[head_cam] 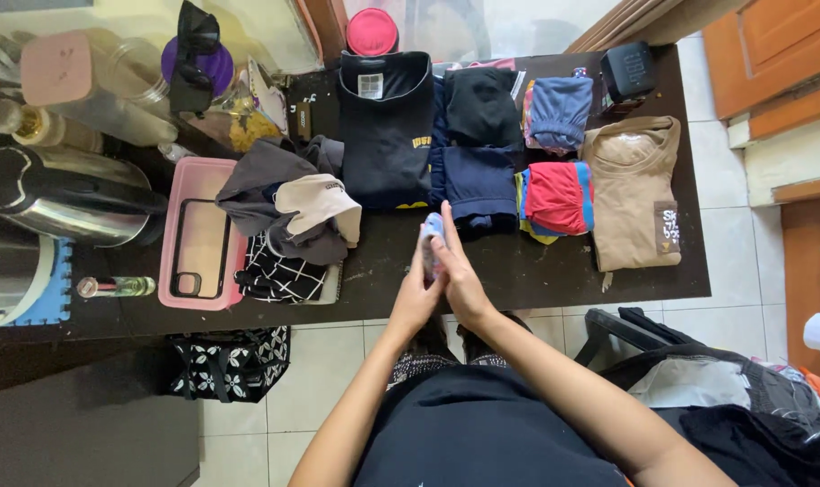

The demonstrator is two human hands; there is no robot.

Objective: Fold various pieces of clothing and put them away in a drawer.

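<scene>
My left hand (pixel 414 298) and my right hand (pixel 460 275) are pressed together over the front edge of a dark table (pixel 536 271). Between the palms is a small light blue and white folded cloth item (pixel 431 236), mostly hidden by the fingers. Just beyond the hands lie folded clothes: a black shirt (pixel 385 126), a navy garment (pixel 475 185), a red and blue one (pixel 556 197) and a tan shirt (pixel 633 189).
A heap of grey, cream and checked clothes (pixel 288 225) sits left of my hands, beside a pink tray (pixel 198 230). Steel pots (pixel 58 194), jars and a purple bottle (pixel 196 59) crowd the far left. A patterned bag (pixel 230 361) hangs below the table; bags lie at the right on the tiled floor.
</scene>
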